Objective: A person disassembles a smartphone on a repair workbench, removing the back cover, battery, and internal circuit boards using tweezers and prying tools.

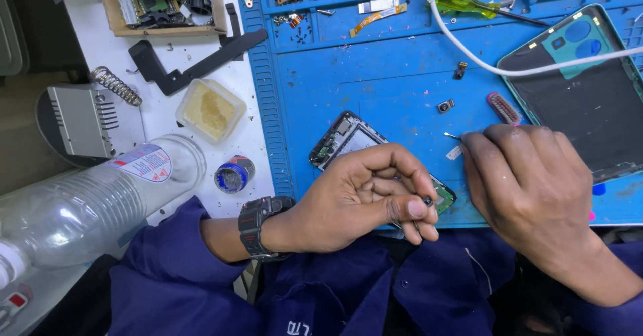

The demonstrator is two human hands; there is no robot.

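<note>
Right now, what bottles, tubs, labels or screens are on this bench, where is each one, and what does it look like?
Plastic bottle: lying on its side at lower left, clear.
Bottle label: near the bottle's right end, white with red and blue print.
Plastic tub: on the white surface above the bottle, square, clear, yellowish contents.
Phone panel: right on the blue mat, dark with teal patches.

A phone repair bench. An opened phone (348, 142) lies on a blue work mat (388, 75). A screwdriver (469, 5) and loose parts sit at the far side.
</note>
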